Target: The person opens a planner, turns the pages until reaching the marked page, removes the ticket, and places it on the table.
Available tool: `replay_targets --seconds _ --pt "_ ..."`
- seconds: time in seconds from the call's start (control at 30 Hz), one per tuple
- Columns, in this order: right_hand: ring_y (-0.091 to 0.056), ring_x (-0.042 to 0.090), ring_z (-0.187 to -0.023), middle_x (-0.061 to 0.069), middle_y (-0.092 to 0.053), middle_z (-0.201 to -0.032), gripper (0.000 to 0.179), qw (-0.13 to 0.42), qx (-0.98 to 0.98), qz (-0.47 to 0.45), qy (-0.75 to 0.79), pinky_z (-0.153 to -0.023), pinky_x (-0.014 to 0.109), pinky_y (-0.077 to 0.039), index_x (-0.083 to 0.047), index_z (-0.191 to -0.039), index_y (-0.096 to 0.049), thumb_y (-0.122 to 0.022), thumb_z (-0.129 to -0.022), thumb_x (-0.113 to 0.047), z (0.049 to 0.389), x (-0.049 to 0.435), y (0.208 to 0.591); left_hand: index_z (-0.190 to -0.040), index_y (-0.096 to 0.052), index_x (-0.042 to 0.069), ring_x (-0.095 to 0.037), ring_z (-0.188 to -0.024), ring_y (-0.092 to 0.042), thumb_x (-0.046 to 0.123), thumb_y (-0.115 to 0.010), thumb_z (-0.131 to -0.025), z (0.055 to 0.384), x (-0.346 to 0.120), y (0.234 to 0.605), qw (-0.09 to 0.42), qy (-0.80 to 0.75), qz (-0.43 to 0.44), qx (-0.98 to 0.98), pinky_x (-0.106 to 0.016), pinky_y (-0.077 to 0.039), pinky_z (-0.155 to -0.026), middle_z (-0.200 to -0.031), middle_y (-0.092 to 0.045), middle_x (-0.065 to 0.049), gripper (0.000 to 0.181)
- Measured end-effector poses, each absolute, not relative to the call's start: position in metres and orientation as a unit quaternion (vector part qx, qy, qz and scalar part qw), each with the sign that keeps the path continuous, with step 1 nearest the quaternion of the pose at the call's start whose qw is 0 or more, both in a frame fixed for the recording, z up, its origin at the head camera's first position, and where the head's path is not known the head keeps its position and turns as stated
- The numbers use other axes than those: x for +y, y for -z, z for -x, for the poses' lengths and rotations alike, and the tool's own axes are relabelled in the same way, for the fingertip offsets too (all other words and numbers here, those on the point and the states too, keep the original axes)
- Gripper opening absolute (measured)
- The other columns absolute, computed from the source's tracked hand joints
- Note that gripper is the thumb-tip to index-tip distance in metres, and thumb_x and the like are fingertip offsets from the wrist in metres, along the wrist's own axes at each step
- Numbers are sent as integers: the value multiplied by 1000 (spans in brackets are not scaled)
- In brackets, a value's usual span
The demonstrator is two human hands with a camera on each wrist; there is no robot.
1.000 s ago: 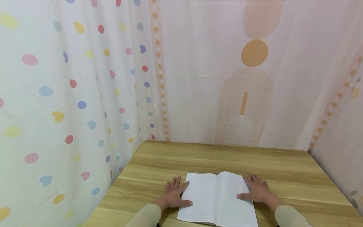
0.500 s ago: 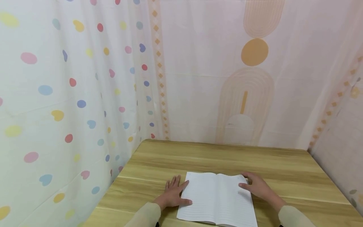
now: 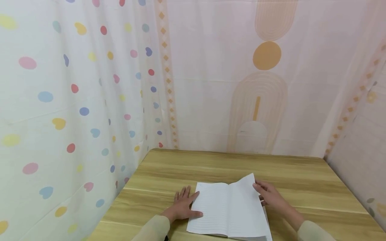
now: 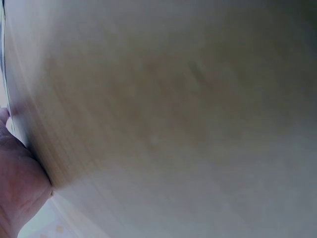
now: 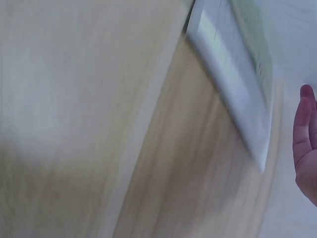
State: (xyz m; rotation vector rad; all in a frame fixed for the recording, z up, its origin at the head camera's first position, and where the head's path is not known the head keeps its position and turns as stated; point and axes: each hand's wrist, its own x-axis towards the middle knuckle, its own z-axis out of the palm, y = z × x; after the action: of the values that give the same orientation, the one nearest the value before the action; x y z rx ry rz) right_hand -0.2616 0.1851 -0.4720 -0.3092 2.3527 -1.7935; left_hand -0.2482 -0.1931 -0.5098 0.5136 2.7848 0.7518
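Observation:
A lined notebook (image 3: 210, 209) lies spread on the wooden table in the head view. My left hand (image 3: 180, 207) rests by its left edge, fingers spread on the wood and thumb over the left page. My right hand (image 3: 270, 195) pinches the outer edge of a right-hand page (image 3: 245, 209), whose top corner is raised above the rest. Beneath that page, a strip of the sheets below shows at the lower right. The left wrist view catches only part of the left hand (image 4: 22, 183). In the right wrist view, the notebook's edge (image 5: 223, 59) appears with raised paper over it.
The wood-grain table (image 3: 169, 167) runs back to a pale curtain (image 3: 205, 110) with arch shapes. At the left hangs a dotted curtain (image 3: 90, 140), and another pale cloth (image 3: 365, 144) borders the right side.
The right hand has gone from lying spread on the right page to gripping a page's edge, and that page has been raised. The left hand has stayed in place.

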Motion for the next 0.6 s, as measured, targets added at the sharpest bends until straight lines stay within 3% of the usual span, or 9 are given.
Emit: replay_targets --seconds 0.13,0.27,0.47,0.53,0.6 --pt "-69 21 -83 18 -65 -110 66 117 741 143 646 -67 36 -57 17 -140 -35 -34 -109 -41 252 167 467 -156 -33 13 -48 -147 1 59 -69 -85 248 -193 510 106 -250 -173 947 -68 4 -111 -161 -5 -30 92" --pt "-67 27 -99 27 -61 -122 60 120 747 238 609 -79 37 -56 18 -139 -36 -22 -111 -33 242 144 468 -155 -34 13 -48 -147 0 60 -58 -93 250 -191 511 103 -254 -163 948 -68 4 -111 -161 -7 -29 82" --pt "-50 37 -130 15 -55 -142 49 48 861 392 320 -104 52 -41 -2 -144 -50 -31 -110 -32 224 114 482 -153 -36 4 -48 -147 -2 50 -19 -108 255 -188 514 74 -333 -130 931 -67 7 -111 -160 -13 -29 66" --pt "-48 35 -133 12 -54 -143 49 36 873 421 244 -104 58 -38 -6 -143 -53 -36 -109 -37 222 109 488 -153 -35 1 -48 -147 -5 46 -17 -108 257 -188 516 60 -352 -122 926 -66 6 -111 -159 -17 -29 65" --pt "-46 33 -135 12 -54 -143 48 30 874 442 201 -103 63 -35 -8 -142 -55 -40 -107 -38 221 107 492 -153 -33 0 -49 -146 -8 49 -24 -107 257 -188 516 53 -338 -125 931 -67 3 -112 -158 -20 -30 67"
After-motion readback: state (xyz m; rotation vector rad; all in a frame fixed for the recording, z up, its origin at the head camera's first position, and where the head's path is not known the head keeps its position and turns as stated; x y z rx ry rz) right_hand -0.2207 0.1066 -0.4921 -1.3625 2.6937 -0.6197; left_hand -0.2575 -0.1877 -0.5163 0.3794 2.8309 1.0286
